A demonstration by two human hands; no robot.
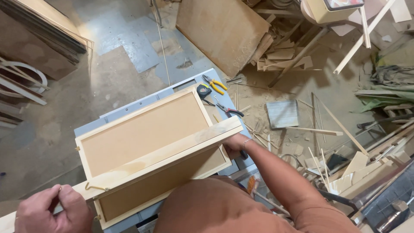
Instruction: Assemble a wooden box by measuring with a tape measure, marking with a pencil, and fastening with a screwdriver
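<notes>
Left hand: the left hand (54, 211) sits at the lower left edge of view, thumb and forefinger pinched shut on something very small, too small to tell, just beside the near end of the plank.
Right hand: the right hand (236, 146) is curled closed under the far end of the plank, at the right edge of the frame; a dark handle seems to stick out below the fist, but I cannot tell what tool it is.
Plank: a long pale wooden plank (164, 156) lies slantwise across the frame, from the left hand up to the right one.
Hook: a small brass-coloured wire hook (95, 187) hangs at the plank's near edge, close to the left hand.
Frame: a shallow rectangular wooden frame with a brown fibreboard back (142, 133) rests flat on the surface, under the plank.
Surface: a grey-blue metal surface (129, 110) carries the frame, its edge showing along the far side.
Tools: yellow-handled pliers (214, 83), a black-and-yellow tape measure (204, 91) and dark-handled pliers (228, 109) lie at the far right corner, apart from both hands.
Step in hand: by my reading, the plank is being lined up over the frame while small hardware is fitted at its near end.
Next move calls for: a steady right-hand hold so the plank does not slide, and fine fingertip work on the left.
</notes>
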